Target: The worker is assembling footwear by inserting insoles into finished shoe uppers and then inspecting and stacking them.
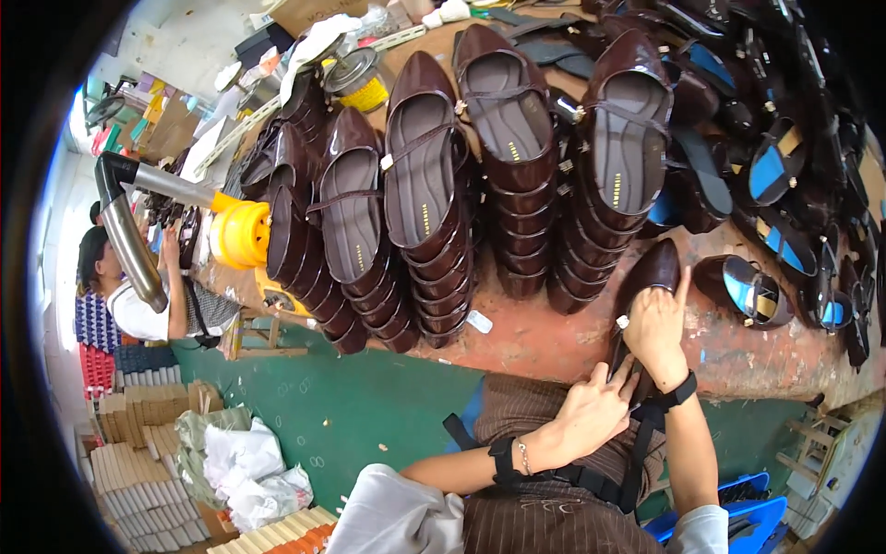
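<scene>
I noted my right hand [657, 325] gripping a dark brown shoe [646, 277] on the surface [554, 337], my left hand [591, 406] pinching its heel.

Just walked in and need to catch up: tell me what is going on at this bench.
A person seated at a worn workbench holds one dark brown pointed shoe with both hands: the right hand presses on its top, the left hand grips its heel end at the bench edge. Behind it stand stacks of finished brown strap shoes, with loose shoe parts with blue insoles to the right. Another person works at the far left.
</scene>
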A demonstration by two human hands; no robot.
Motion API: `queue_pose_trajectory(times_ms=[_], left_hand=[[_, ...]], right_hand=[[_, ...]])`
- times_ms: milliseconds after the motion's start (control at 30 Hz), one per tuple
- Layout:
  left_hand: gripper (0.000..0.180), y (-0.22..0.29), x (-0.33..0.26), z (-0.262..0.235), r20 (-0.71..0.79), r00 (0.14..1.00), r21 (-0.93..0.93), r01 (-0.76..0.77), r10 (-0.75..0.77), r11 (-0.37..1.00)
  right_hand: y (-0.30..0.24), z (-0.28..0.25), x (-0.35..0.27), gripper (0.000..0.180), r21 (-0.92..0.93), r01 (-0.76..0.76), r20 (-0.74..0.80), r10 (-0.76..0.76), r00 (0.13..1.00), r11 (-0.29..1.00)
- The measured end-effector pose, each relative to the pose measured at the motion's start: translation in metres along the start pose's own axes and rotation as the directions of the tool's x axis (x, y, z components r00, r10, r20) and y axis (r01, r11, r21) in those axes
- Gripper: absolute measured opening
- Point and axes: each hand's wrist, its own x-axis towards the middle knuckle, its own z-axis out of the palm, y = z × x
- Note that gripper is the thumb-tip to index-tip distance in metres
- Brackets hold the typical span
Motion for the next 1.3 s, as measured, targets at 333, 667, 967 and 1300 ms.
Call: queue_pose_trajectory(times_ms=[333, 667, 967, 1300], left_hand=[[0.028, -0.039, -0.045, -0.095, -0.098, 0.994, -0.669, -0.1, 0.046, 0.737], [0.033, -0.101, -0.086, -0.258, -0.81, 0.578, -0.013, 0.159, -0.104, 0.987], [0.038, -0.199, -0.1, -0.19, -0.75, 0.593, 0.162, 0.593, -0.292, 0.789], [0.076, -0.195, -0.074, -0.129, -0.981, 0.165, -0.03, 0.409, -0.106, 0.912]], right_hand=[[0.033, -0.093, -0.055, 0.031, 0.915, 0.209, -0.163, -0.156, 0.974, 0.345], [0.07, -0.043, -0.138, 0.031, 0.759, -0.054, -0.311, 0.434, 0.845, 0.649], [0.044, -0.024, -0.18, 0.029, 0.802, -0.075, -0.25, 0.447, 0.859, 0.593], [0.038, -0.013, -0.149, 0.039, 0.745, -0.058, -0.272, 0.382, 0.883, 0.664]])
